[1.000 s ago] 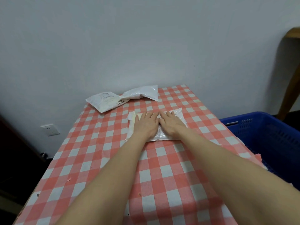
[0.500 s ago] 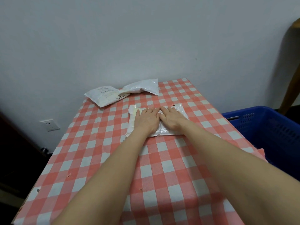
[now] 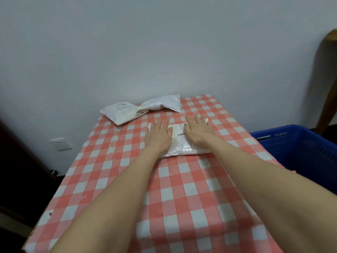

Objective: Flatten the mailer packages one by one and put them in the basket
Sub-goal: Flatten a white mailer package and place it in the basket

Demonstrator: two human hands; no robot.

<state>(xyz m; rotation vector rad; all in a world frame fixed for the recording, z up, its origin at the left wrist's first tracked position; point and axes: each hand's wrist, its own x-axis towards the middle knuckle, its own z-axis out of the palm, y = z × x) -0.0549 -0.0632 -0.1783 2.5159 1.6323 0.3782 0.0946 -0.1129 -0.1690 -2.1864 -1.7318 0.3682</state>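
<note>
I see both of my hands pressed palm-down on one white mailer package (image 3: pixel 179 143) that lies flat on the counter (image 3: pixel 113 179), a little beyond its middle and toward the right side. My left hand (image 3: pixel 159 136) covers the package's left end, its fingers (image 3: pixel 158 124) spread and stretched out flat, not gripping anything, with the tips reaching the far left edge. My right hand (image 3: pixel 198 130) rests on the right end in the same way, fingers extended and loose, tips at the far right corner. Between the two hands a strip of the package shows, with a printed label and barcode (image 3: pixel 180 131) near the thumbs; the glossy near edge of the package sticks out below my wrists. The counter wears a red and white checked cloth. Farther back, close to the wall (image 3: pixel 127 42), two more white mailers lie touching each other: a labelled one (image 3: pixel 121 114) at the back left corner and a puffy plain one (image 3: pixel 164 105) just to its right; both are well clear of my fingers. The blue basket (image 3: pixel 299 152) stands off the counter's right side, lower than the top, with nothing between it and my right hand. A wall socket (image 3: pixel 61 144) sits low on the wall to the left.
</note>
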